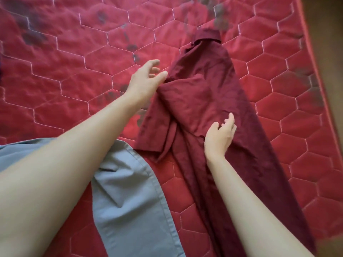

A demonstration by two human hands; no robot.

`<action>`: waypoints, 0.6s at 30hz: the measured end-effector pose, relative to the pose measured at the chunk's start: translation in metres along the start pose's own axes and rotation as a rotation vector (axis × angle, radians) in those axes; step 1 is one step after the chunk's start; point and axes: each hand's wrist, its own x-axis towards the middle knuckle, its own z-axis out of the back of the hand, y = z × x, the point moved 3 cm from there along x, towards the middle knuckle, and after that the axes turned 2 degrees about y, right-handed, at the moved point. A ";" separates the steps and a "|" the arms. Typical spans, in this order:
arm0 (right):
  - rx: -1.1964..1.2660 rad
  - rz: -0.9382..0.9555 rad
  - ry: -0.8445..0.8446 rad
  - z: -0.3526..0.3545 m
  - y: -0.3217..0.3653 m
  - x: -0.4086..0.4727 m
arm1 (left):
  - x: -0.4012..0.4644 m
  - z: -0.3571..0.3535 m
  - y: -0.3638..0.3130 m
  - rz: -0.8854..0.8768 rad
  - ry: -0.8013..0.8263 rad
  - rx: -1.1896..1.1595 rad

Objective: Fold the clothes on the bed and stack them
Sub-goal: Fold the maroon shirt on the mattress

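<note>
1. I see a red quilted bed cover [70, 58] with hexagon stitching filling the view; dark blotches mark it toward 12 o'clock and 10 o'clock.
2. The maroon shirt [209, 101] lies on the cover, right of centre. Its collar [208, 35] points to 12 o'clock and its hem runs off toward 5 o'clock.
3. I note that the shirt's sides are folded inward, giving a long narrow shape. One sleeve [154, 130] lies on the shirt's 9 o'clock side, its cuff end toward 6 o'clock.
4. The left hand [146, 78] sits at the shirt's 9 o'clock edge, just below the shoulder. Its fingers are loosely spread and relaxed; the fingertips [163, 75] are at the fabric edge. I cannot tell whether they touch the cloth, and motion blur softens them.
5. The right hand [220, 136] is over the middle of the shirt, at roughly 4 o'clock from the left hand. Its fingers are lightly curved and apart, thumb out to the side, holding nothing. I cannot tell whether the palm rests on the fabric.
6. A grey garment [130, 191] lies on the cover at 7 o'clock from the shirt, partly under the left forearm, with a stitched hem along its right edge.
7. At the 3 o'clock margin I see the cover's piped edge [313, 58].
</note>
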 end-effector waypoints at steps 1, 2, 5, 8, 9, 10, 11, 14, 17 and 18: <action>-0.008 0.065 -0.036 0.002 0.000 -0.006 | -0.005 -0.002 0.008 -0.056 -0.021 0.143; -0.016 0.140 -0.048 0.002 0.000 -0.014 | -0.015 -0.004 0.019 -0.119 -0.019 0.288; -0.044 0.321 0.046 -0.007 -0.009 -0.046 | -0.059 -0.008 0.054 -0.349 0.053 0.636; -0.136 0.386 0.167 -0.020 -0.027 -0.082 | -0.102 -0.010 0.082 -0.536 0.127 0.857; -0.180 0.381 0.205 -0.026 -0.033 -0.094 | -0.112 -0.012 0.090 -0.557 0.153 0.911; -0.224 0.367 0.238 -0.032 -0.039 -0.103 | -0.120 -0.014 0.096 -0.562 0.172 0.951; -0.261 0.344 0.263 -0.038 -0.044 -0.111 | -0.125 -0.016 0.101 -0.549 0.179 0.983; -0.344 0.264 0.262 -0.051 -0.050 -0.121 | -0.128 -0.024 0.104 -0.551 0.108 1.027; -0.414 0.226 0.241 -0.056 -0.044 -0.118 | -0.124 -0.025 0.095 -0.603 -0.016 1.040; -0.402 0.203 0.227 -0.056 -0.041 -0.116 | -0.123 -0.023 0.093 -0.595 -0.054 1.000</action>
